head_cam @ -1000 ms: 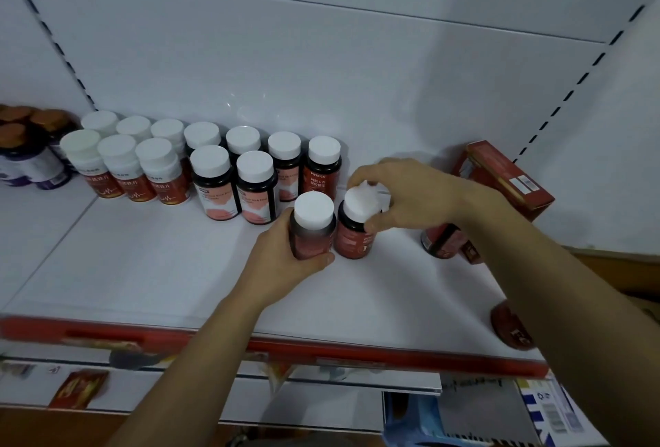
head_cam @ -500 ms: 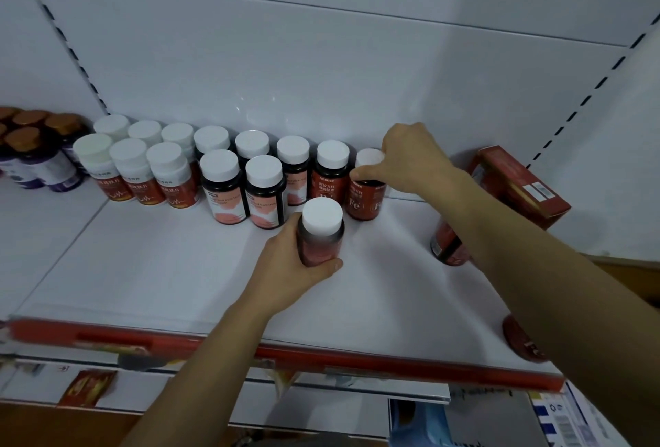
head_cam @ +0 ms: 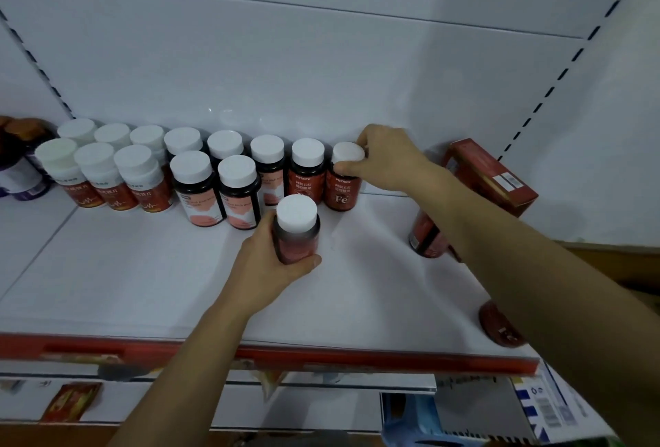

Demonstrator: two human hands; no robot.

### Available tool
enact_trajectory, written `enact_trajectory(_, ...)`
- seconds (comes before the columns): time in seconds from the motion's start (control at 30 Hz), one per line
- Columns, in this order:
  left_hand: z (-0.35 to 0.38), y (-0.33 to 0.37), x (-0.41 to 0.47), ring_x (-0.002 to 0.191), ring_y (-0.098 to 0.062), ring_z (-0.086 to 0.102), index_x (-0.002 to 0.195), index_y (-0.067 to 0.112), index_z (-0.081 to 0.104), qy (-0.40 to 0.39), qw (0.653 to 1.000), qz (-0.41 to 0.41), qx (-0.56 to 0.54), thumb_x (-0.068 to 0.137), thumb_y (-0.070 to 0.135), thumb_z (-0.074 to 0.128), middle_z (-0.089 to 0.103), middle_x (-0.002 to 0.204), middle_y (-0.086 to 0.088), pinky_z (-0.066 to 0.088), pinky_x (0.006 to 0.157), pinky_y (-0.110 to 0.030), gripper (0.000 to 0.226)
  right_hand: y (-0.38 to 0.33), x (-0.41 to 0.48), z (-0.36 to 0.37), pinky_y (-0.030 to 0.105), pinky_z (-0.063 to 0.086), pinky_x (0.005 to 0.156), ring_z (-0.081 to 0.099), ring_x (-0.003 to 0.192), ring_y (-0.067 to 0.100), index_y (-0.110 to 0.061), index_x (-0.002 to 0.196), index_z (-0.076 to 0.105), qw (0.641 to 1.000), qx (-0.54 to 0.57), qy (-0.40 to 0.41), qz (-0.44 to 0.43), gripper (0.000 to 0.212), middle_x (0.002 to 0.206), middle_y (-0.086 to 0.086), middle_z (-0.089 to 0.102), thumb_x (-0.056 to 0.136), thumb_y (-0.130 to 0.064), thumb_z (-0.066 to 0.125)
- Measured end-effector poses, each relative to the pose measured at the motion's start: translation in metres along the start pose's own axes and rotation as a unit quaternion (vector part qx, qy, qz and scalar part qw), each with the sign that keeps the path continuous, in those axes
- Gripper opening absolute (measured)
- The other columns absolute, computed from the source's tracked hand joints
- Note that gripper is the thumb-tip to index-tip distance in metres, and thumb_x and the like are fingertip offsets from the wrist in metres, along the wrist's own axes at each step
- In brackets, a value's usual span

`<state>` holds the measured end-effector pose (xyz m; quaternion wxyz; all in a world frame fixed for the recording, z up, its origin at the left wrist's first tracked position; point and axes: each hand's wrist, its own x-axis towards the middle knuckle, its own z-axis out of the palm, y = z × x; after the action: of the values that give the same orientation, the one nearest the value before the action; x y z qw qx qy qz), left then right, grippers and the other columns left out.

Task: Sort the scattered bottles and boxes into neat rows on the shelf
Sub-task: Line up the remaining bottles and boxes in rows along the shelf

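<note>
1. The left hand (head_cam: pixel 268 268) wraps round a red bottle (head_cam: pixel 298 232) with a white cap. The thumb curls across the front at 6 o'clock, and the other fingers are out of sight behind it.
2. This bottle is upright over the middle of the shelf (head_cam: pixel 143 268), just at 6 o'clock of the back row. Its label is blurred, and I cannot tell whether its base touches the shelf.
3. The right hand (head_cam: pixel 387 161) pinches the cap of the Fe bottle (head_cam: pixel 341 193) between thumb and fingertips. That bottle stands at the 3 o'clock end of the back row, just beside its neighbour (head_cam: pixel 307 175).
4. White-capped bottles (head_cam: pixel 193 175) stand in two rows from 9 o'clock to the middle. The rear ones show little more than their caps, and the small print is unreadable.
5. At 9 o'clock the frame cuts off some dark bottles (head_cam: pixel 21 175) with purple labels.
6. At 3 o'clock a red box (head_cam: pixel 489 175) tilts near the back wall, its lower corner covered by the right forearm.
7. At 6 o'clock of the box, a half-hidden bottle (head_cam: pixel 426 236) shows only its left side past that forearm.
8. At 4 o'clock, near the shelf's front edge, a red thing (head_cam: pixel 500 325) is mostly covered by the arm. I cannot tell what it is.
9. Beneath the red rail (head_cam: pixel 321 353), at 7 o'clock, lies a blurred red packet (head_cam: pixel 68 402).
</note>
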<state>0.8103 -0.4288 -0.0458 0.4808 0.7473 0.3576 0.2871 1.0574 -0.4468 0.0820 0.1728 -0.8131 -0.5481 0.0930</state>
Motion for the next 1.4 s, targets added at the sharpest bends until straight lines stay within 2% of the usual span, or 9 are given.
enact_trajectory(0.13, 0.000, -0.001, 0.000, 0.115, 0.013, 0.059, 0.124, 0.069, 0.039, -0.001, 1.000, -0.001, -0.007, 0.068, 0.041, 0.093, 0.060, 0.126, 0.037, 0.047, 0.091, -0.013, 0.083, 0.021, -0.027, -0.049, 0.037, 0.044, 0.092, 0.054, 0.117, 0.026, -0.021, 0.139, 0.049, 0.988, -0.115, -0.084, -0.066, 0.072, 0.131, 0.005, 0.059, 0.085, -0.063, 0.069)
enact_trajectory(0.33, 0.003, 0.000, -0.001, 0.121, -0.004, 0.062, 0.140, 0.044, 0.044, -0.016, 0.999, 0.007, -0.030, 0.060, 0.056, 0.088, 0.064, 0.132, 0.020, 0.052, 0.105, -0.040, 0.092, 0.047, -0.065, -0.071, 0.057, 0.028, 0.108, 0.044, 0.121, 0.028, -0.041, 0.128, 0.049, 0.876, -0.417, -0.238, -0.053, 0.064, 0.124, -0.003, 0.056, 0.075, -0.047, 0.085)
enact_trajectory(0.43, 0.003, 0.000, -0.001, 0.118, 0.002, 0.062, 0.134, 0.055, 0.044, -0.014, 0.999, 0.009, -0.030, 0.060, 0.057, 0.087, 0.064, 0.129, 0.026, 0.052, 0.102, -0.035, 0.086, 0.047, -0.066, -0.073, 0.049, 0.034, 0.103, 0.051, 0.109, 0.024, -0.039, 0.117, 0.052, 0.906, -0.363, -0.200, -0.089, 0.043, 0.113, -0.004, 0.060, 0.082, -0.044, 0.077)
enact_trajectory(0.53, 0.003, 0.003, -0.002, 0.113, 0.015, 0.058, 0.121, 0.071, 0.041, -0.002, 1.000, 0.009, -0.020, 0.058, 0.060, 0.085, 0.059, 0.123, 0.042, 0.048, 0.093, -0.021, 0.078, 0.039, -0.068, -0.074, 0.038, 0.052, 0.076, 0.058, 0.090, 0.022, -0.030, 0.121, 0.055, 0.961, -0.224, -0.151, -0.062, 0.040, 0.105, 0.001, 0.060, 0.091, -0.055, 0.062)
enact_trajectory(0.63, 0.002, 0.003, -0.003, 0.115, 0.012, 0.059, 0.124, 0.067, 0.043, 0.008, 1.000, 0.011, -0.026, 0.062, 0.051, 0.091, 0.059, 0.123, 0.041, 0.049, 0.095, -0.023, 0.079, 0.021, -0.070, -0.060, 0.030, 0.041, 0.055, 0.054, 0.069, 0.018, -0.009, 0.103, 0.063, 0.985, -0.160, -0.051, -0.051, 0.057, 0.082, 0.004, 0.058, 0.097, -0.063, 0.046)
enact_trajectory(0.77, -0.001, 0.007, -0.007, 0.121, 0.005, 0.058, 0.138, 0.047, 0.043, 0.020, 0.998, 0.025, -0.055, 0.073, 0.022, 0.092, 0.060, 0.128, 0.034, 0.052, 0.101, -0.026, 0.085, -0.003, -0.065, -0.041, 0.038, 0.054, 0.067, 0.061, 0.075, 0.021, -0.014, 0.094, 0.063, 0.998, -0.062, 0.010, -0.016, 0.059, 0.085, 0.003, 0.066, 0.093, -0.069, 0.043)
enact_trajectory(0.9, -0.022, 0.016, -0.019, 0.117, 0.005, 0.061, 0.130, 0.067, 0.037, 0.038, 0.996, 0.043, -0.075, 0.066, 0.040, 0.084, 0.060, 0.125, 0.033, 0.051, 0.084, -0.008, 0.084, -0.021, -0.053, -0.027, 0.033, 0.049, 0.061, 0.061, 0.073, 0.019, -0.014, 0.086, 0.064, 0.999, -0.041, 0.031, -0.012, 0.057, 0.083, 0.002, 0.066, 0.090, -0.069, 0.050)
enact_trajectory(1.1, -0.045, 0.014, -0.026, 0.116, 0.000, 0.062, 0.122, 0.072, 0.041, 0.015, 0.996, 0.029, -0.079, 0.065, 0.041, 0.083, 0.061, 0.124, 0.028, 0.053, 0.084, -0.012, 0.078, -0.057, -0.039, -0.004, 0.029, 0.029, 0.049, 0.055, 0.064, 0.020, -0.025, 0.067, 0.046, 0.994, -0.103, 0.023, -0.040, 0.051, 0.071, -0.001, 0.057, 0.079, -0.072, 0.060)
enact_trajectory(1.4, -0.050, 0.001, -0.025, 0.113, -0.004, 0.065, 0.122, 0.062, 0.046, -0.011, 0.994, 0.015, -0.104, 0.068, 0.042, 0.085, 0.065, 0.122, 0.021, 0.055, 0.083, -0.017, 0.069, -0.058, -0.025, 0.032, 0.033, 0.032, 0.058, 0.053, 0.077, 0.027, -0.019, 0.097, 0.047, 0.976, -0.193, 0.084, -0.050, 0.063, 0.096, 0.004, 0.064, 0.078, -0.079, 0.058)
